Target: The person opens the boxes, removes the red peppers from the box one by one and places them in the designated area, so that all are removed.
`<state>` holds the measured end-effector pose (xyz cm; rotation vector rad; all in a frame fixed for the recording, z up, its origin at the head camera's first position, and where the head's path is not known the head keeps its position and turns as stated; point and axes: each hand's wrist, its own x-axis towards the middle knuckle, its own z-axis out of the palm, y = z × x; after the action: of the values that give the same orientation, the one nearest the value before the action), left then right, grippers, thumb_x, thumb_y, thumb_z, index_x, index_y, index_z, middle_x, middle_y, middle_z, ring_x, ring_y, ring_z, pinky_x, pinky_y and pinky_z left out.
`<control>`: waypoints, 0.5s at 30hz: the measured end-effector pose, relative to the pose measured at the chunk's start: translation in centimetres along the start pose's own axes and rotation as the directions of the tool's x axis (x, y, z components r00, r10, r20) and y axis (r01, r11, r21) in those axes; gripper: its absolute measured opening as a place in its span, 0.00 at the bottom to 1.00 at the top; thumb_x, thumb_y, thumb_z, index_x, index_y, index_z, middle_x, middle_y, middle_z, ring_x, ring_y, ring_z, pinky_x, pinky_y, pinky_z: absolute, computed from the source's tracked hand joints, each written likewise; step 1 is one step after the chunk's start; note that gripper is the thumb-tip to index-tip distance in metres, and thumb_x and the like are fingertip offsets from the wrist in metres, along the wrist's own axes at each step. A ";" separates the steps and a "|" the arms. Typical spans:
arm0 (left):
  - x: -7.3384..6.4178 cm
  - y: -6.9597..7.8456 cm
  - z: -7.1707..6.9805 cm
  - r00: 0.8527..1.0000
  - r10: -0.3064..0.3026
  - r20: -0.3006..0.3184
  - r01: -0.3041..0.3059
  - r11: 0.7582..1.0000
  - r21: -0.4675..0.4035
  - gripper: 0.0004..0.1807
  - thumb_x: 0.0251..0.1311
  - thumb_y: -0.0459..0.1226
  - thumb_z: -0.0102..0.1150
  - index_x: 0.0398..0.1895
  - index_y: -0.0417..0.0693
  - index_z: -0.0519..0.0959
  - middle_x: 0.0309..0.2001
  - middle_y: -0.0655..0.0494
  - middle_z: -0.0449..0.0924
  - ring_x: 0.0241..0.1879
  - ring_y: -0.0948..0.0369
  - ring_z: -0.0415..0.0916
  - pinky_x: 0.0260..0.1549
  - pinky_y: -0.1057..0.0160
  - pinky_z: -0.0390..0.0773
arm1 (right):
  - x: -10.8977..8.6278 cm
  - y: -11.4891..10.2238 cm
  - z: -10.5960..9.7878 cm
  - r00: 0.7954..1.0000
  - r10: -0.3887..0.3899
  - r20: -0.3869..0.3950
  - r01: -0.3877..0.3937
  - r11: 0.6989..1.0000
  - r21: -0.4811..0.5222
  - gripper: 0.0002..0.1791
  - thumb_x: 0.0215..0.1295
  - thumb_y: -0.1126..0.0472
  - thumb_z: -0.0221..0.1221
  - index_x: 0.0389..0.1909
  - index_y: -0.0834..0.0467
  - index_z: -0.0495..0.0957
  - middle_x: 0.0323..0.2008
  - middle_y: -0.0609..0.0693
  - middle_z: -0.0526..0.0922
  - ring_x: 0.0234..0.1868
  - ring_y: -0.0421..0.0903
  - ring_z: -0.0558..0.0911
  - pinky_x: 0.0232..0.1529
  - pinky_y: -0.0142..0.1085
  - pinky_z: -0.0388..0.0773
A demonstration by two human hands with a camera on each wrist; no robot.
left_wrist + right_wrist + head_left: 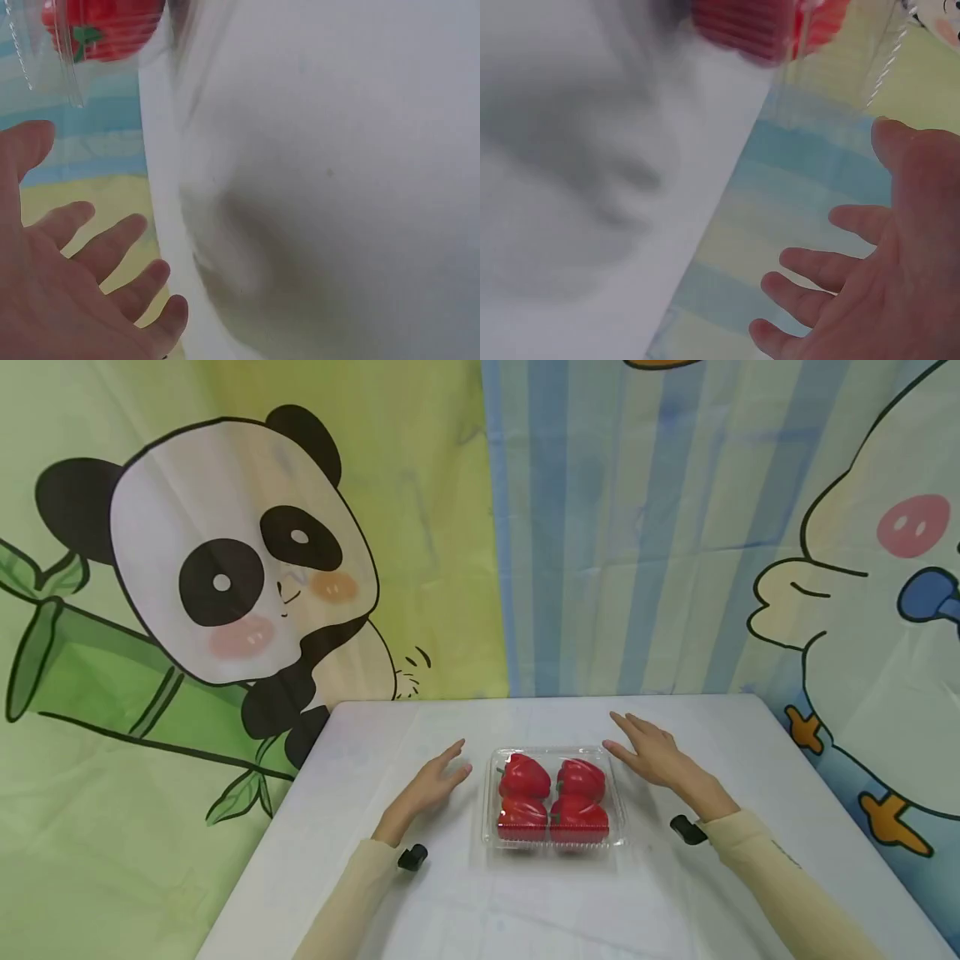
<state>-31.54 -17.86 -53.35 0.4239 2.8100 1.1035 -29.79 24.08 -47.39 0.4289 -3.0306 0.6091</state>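
Note:
A clear plastic box with a crimped rim sits on the white table, and several red bell peppers are inside it. To its left is my left hand, fingers spread and apart from the box. On the other side my right hand is held with its fingers extended towards the box's upper right corner. In the left wrist view a red pepper with a green stem shows through the plastic, above the left hand. The right wrist view shows the right hand holding nothing, below the box's edge.
The white table narrows towards its far edge. Behind it hangs a printed cloth with a panda on the left and a white cartoon figure on the right. Black wrist cameras sit at both cuffs.

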 end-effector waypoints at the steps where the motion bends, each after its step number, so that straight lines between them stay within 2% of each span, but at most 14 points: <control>1: -0.2 0.1 0.0 1.000 0.009 0.011 -0.009 1.000 -0.012 0.36 0.72 0.54 0.52 0.79 0.57 0.57 0.72 0.44 0.68 0.74 0.42 0.60 0.70 0.37 0.59 | -0.1 -0.4 -0.1 1.000 -0.018 -0.007 0.018 1.000 0.000 0.40 0.75 0.42 0.52 0.78 0.60 0.54 0.74 0.72 0.58 0.73 0.72 0.58 0.68 0.72 0.52; 7: -1.4 0.6 -0.1 0.992 0.070 0.103 -0.060 0.994 -0.096 0.34 0.73 0.50 0.53 0.79 0.57 0.58 0.69 0.47 0.73 0.72 0.43 0.65 0.66 0.36 0.64 | -0.7 -3.2 -0.5 0.990 -0.134 -0.036 0.134 0.991 -0.016 0.37 0.74 0.45 0.55 0.76 0.60 0.59 0.72 0.70 0.63 0.71 0.71 0.64 0.67 0.69 0.57; 12: -2.2 0.6 0.0 0.976 0.131 0.174 -0.106 0.984 -0.146 0.32 0.74 0.45 0.52 0.78 0.52 0.59 0.67 0.47 0.75 0.68 0.44 0.70 0.65 0.39 0.69 | -1.3 -6.1 -0.5 0.977 -0.211 -0.036 0.211 0.977 -0.013 0.35 0.71 0.49 0.59 0.74 0.59 0.64 0.71 0.66 0.67 0.70 0.68 0.68 0.67 0.67 0.61; 15: -2.7 0.5 0.1 0.963 0.159 0.217 -0.123 0.978 -0.170 0.31 0.75 0.42 0.52 0.78 0.50 0.59 0.66 0.46 0.76 0.67 0.45 0.72 0.65 0.41 0.69 | -1.8 -7.9 -0.4 0.959 -0.279 -0.049 0.278 0.960 -0.034 0.34 0.69 0.50 0.62 0.72 0.58 0.67 0.68 0.63 0.72 0.67 0.64 0.72 0.65 0.64 0.66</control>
<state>-28.82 -18.24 -53.17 0.6973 2.5062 1.2042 -25.92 17.69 -44.14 0.8061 -2.8477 0.5506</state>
